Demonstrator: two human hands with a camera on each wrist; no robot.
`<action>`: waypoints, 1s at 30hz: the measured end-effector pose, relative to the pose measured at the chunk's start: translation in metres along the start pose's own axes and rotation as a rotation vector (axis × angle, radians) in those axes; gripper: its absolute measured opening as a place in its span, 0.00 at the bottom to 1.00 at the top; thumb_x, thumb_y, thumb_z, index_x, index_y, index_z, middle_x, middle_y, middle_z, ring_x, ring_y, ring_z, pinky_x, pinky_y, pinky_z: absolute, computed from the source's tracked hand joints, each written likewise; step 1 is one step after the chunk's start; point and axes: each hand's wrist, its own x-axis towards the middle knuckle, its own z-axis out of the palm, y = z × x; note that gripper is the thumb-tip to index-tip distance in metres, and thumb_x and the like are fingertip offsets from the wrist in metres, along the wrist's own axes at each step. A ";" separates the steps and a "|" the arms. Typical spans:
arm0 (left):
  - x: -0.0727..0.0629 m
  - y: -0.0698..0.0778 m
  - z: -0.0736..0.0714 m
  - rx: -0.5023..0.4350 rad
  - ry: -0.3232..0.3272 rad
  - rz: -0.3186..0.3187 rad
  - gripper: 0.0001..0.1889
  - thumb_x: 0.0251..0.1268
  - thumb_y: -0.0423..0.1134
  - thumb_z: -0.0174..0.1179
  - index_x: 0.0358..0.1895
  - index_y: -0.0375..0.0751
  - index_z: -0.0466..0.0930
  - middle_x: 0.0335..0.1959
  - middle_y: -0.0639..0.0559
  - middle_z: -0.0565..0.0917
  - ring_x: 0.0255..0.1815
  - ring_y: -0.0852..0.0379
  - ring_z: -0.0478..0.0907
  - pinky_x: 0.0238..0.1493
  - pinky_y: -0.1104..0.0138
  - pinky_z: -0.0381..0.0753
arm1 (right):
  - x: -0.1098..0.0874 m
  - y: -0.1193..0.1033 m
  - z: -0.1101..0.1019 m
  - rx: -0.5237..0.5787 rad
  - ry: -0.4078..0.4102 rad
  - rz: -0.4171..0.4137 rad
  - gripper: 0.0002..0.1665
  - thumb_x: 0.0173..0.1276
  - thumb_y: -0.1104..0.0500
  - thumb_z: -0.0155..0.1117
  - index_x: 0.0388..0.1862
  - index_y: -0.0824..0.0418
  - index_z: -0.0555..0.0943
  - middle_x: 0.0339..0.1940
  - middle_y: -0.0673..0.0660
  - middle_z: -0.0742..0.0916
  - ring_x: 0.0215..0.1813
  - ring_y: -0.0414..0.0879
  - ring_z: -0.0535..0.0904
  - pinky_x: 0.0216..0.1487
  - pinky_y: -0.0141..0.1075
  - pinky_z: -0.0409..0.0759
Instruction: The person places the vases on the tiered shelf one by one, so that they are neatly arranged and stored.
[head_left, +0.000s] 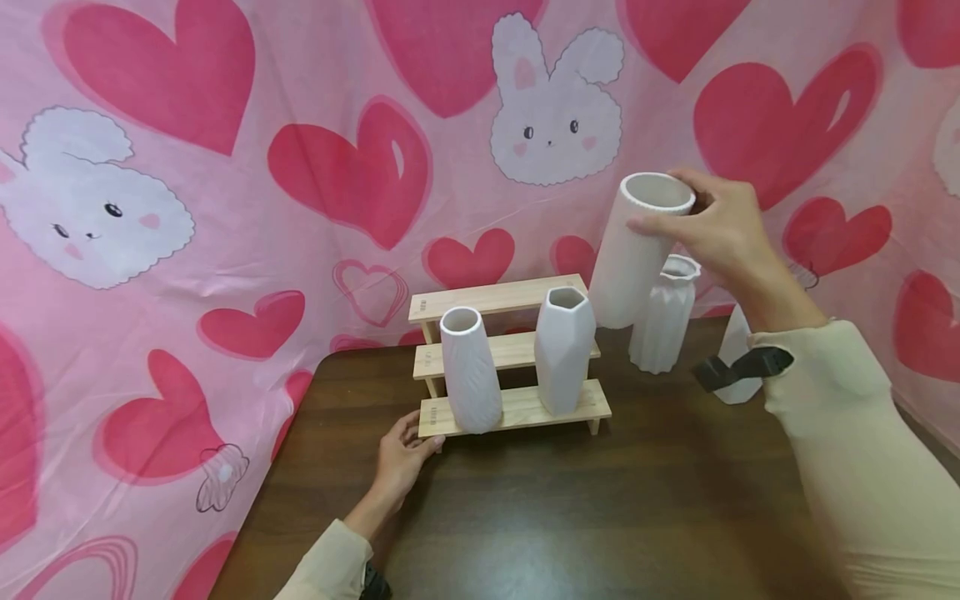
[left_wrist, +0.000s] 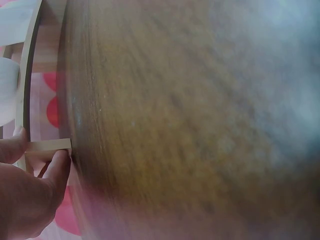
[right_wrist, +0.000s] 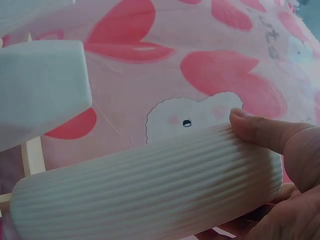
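In the head view my right hand point(head_left: 723, 221) grips a white ribbed vase point(head_left: 633, 258) near its rim, raised and tilted at the right end of the wooden three-step stand point(head_left: 517, 408). Fine ridges run along this vase's side in the right wrist view, with the thumb point(right_wrist: 250, 125) across its upper end. My left hand point(head_left: 401, 458) holds the left end of the stand's lowest step, thumb at the board and fingers around the leg point(left_wrist: 55, 145). On that step stand a leaf-patterned white vase point(head_left: 472, 375) and a faceted white vase point(head_left: 566, 354).
Behind the raised vase, a fluted white vase point(head_left: 663, 321) stands on the dark wooden table point(head_left: 562, 517). Another white vase point(head_left: 738, 354) is partly covered by the right wrist's black strap point(head_left: 750, 367). A pink cloth with hearts and rabbits point(head_left: 337, 67) hangs behind the table.
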 end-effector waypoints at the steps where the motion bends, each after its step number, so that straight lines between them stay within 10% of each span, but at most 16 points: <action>1: 0.000 0.000 0.000 0.000 0.001 0.003 0.31 0.57 0.29 0.68 0.65 0.31 0.67 0.48 0.36 0.82 0.45 0.48 0.83 0.40 0.66 0.82 | 0.001 -0.002 0.001 0.017 0.002 -0.003 0.38 0.53 0.43 0.76 0.63 0.48 0.76 0.51 0.53 0.81 0.48 0.48 0.75 0.45 0.37 0.75; 30: 0.000 0.000 0.000 -0.004 0.002 -0.010 0.31 0.58 0.29 0.67 0.65 0.31 0.67 0.49 0.36 0.82 0.46 0.47 0.83 0.41 0.65 0.82 | 0.011 -0.049 0.072 0.231 -0.066 -0.193 0.30 0.53 0.55 0.78 0.55 0.58 0.80 0.44 0.56 0.84 0.45 0.49 0.77 0.46 0.36 0.75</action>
